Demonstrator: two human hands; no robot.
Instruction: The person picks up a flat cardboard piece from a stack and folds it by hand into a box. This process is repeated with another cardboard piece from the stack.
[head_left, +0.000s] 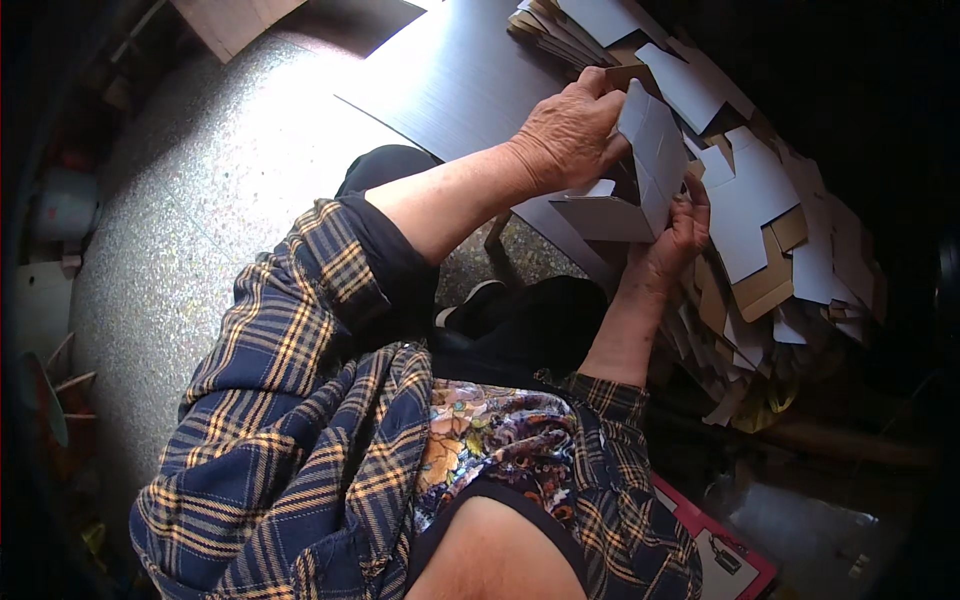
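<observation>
Above the lap, left hand (570, 130) grips the top of a partly folded white cardboard box blank (640, 180); right hand (678, 235) pinches its lower edge, beside a pile of flat white-and-brown cardboard blanks (770, 220).

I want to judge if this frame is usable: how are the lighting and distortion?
Head view: sunlight glares off the speckled floor; right side and corners fall into deep shadow; fisheye bends edges toward the rim; left hand, right hand and the white carton blank stay sharp.

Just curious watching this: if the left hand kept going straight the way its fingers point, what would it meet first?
Probably the heap of flat white and brown cardboard blanks just beyond the left hand, though depth is unclear.
</observation>
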